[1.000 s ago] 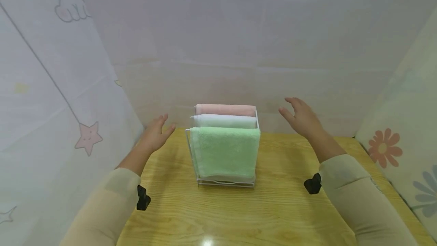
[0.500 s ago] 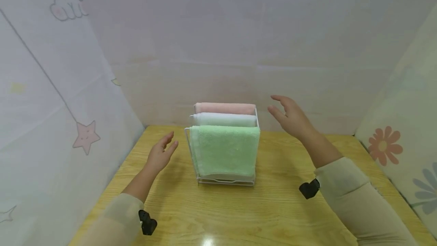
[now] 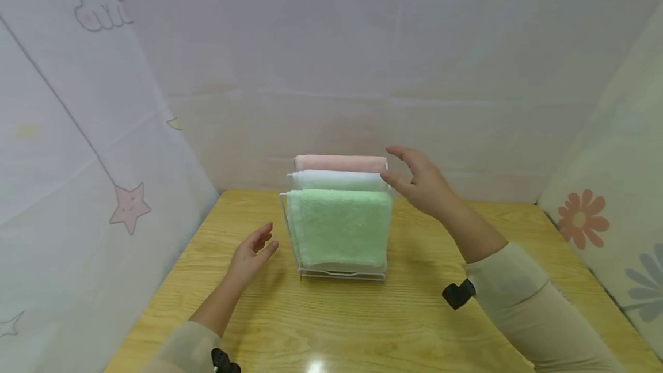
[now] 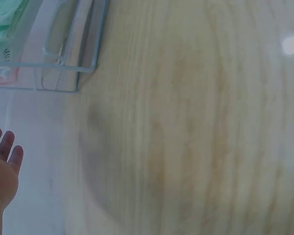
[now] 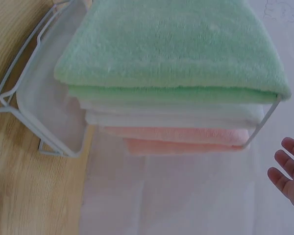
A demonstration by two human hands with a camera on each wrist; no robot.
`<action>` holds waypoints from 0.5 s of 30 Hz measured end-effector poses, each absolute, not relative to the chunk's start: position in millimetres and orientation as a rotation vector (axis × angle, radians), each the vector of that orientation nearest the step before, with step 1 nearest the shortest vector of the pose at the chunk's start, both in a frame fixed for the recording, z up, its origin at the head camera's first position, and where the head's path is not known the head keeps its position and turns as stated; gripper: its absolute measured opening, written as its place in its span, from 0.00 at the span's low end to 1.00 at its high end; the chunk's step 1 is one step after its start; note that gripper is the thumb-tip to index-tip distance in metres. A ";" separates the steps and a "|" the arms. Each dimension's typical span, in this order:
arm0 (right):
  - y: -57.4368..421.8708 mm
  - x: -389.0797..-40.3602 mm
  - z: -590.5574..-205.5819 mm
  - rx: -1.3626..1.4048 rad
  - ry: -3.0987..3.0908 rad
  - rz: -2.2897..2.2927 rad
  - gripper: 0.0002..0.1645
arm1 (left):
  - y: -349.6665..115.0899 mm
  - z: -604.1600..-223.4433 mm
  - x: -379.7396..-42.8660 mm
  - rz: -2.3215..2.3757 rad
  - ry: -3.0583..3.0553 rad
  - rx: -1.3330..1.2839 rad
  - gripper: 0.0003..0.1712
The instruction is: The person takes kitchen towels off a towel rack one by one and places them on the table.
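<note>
A white wire towel rack (image 3: 342,275) stands on the wooden table, with three folded towels draped over its bars. The green towel (image 3: 342,229) hangs in front, the white towel (image 3: 336,180) behind it, and the pink towel (image 3: 339,163) at the back. My right hand (image 3: 422,183) is raised at the rack's upper right corner, its thumb and fingers spread apart and holding nothing; whether it touches the rack or a towel I cannot tell. Lower down, my left hand (image 3: 251,255) hovers left of the rack, fingers loosely bent, apart from it.
Around the rack spreads the wooden table (image 3: 331,327). A pale cloth wall (image 3: 321,73) rises behind it, and printed cloth hangs at the left and right. A white tray (image 5: 54,93) sits in the rack's base.
My right hand has moved left to the rack's upper right corner. My left hand has come lower and nearer to the rack's left side. Rack and towels stay put.
</note>
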State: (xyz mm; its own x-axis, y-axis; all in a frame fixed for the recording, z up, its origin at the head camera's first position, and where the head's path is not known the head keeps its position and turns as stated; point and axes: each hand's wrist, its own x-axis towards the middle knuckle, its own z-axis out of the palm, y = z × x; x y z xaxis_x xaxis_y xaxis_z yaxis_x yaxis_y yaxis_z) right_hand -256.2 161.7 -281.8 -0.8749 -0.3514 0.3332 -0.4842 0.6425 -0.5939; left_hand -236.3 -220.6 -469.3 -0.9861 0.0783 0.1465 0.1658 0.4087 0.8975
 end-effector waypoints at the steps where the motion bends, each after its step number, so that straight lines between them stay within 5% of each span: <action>1: 159.9 -255.6 -282.0 0.703 -2.666 1.043 0.36 | -218.6 -470.7 -234.1 -1.664 -2.558 -0.219 0.33; 15: 134.2 -245.6 -283.3 0.894 -2.599 1.072 0.33 | -189.3 -497.3 -209.6 -1.880 -2.461 -0.105 0.32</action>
